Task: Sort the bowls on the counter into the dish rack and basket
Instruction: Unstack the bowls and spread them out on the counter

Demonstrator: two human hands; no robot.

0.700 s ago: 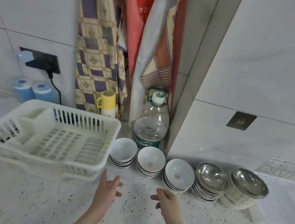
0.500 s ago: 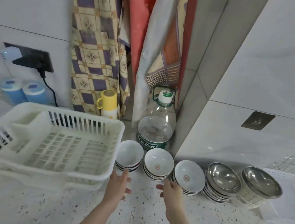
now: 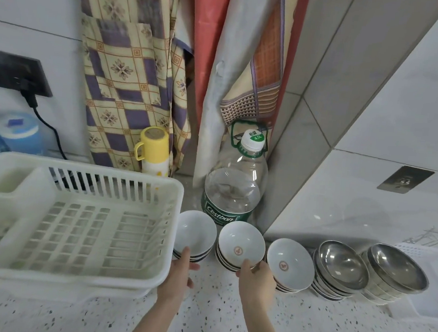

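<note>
Five stacks of bowls line the back of a speckled counter [image 3: 225, 322]: three stacks of white ceramic bowls and two of steel bowls. The left hand [image 3: 179, 276] has its fingers pressed together against the near rim of the leftmost ceramic stack [image 3: 195, 232], thumb spread to the side. The right hand [image 3: 257, 279] pinches the near rim of the middle ceramic stack [image 3: 241, 244], beside the third ceramic stack [image 3: 290, 262]; both of these bear a red emblem inside their top bowls. To the right stand the two steel stacks [image 3: 343, 265] [image 3: 397, 266], touching. At left, a white plastic dish rack [image 3: 75, 222] holds nothing. Behind the bowls stands a clear "Cestbon" water bottle [image 3: 235, 183], cap marked "4.5L", and a yellow-capped flask [image 3: 153, 151].
</note>
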